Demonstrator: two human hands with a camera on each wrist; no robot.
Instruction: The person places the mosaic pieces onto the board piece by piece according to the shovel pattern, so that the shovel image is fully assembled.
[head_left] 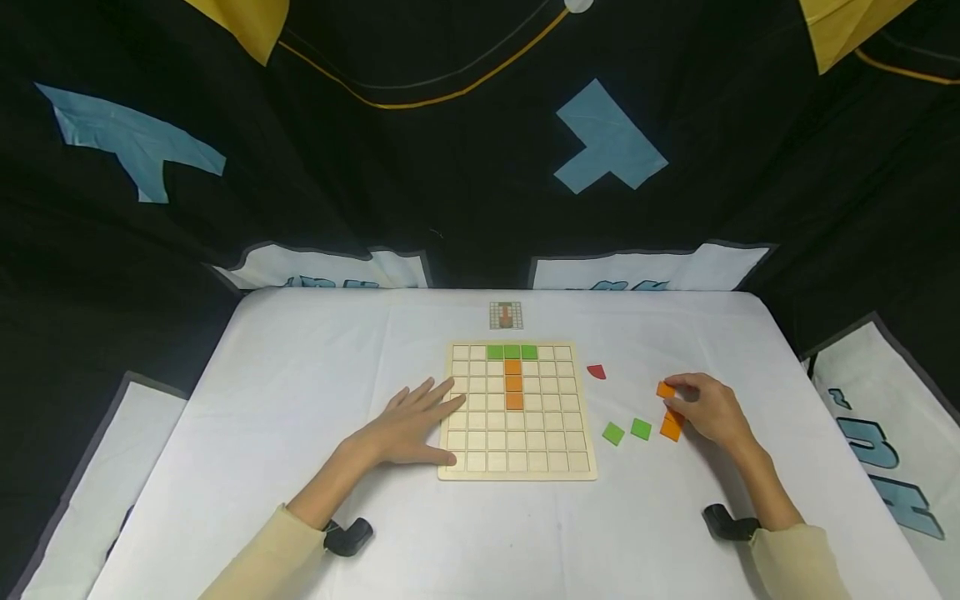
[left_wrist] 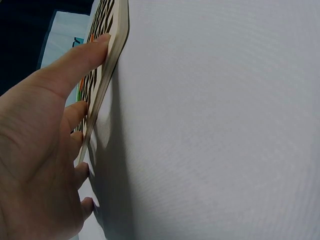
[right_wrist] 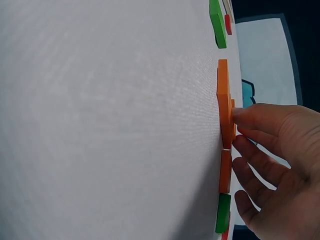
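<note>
A wooden grid board (head_left: 555, 475) lies flat on the table. Three green tiles (head_left: 512, 352) sit in its top row, with three orange tiles (head_left: 513, 383) in a column below the middle one. My left hand (head_left: 412, 425) rests with spread fingers on the board's left edge; in the left wrist view its thumb (left_wrist: 92, 55) lies over the rim. To the right of the board, my right hand (head_left: 708, 410) pinches an orange square tile (head_left: 664, 389) between thumb and index finger. More orange tiles (head_left: 671, 427) lie just under that hand.
Two loose green tiles (head_left: 641, 429) and a red rounded piece (head_left: 596, 372) lie between board and right hand. Beyond the board is a small pattern card (head_left: 506, 315). The right wrist view shows another green tile (right_wrist: 223, 213) below the hand. Black cloth (head_left: 480, 183) hangs behind the table.
</note>
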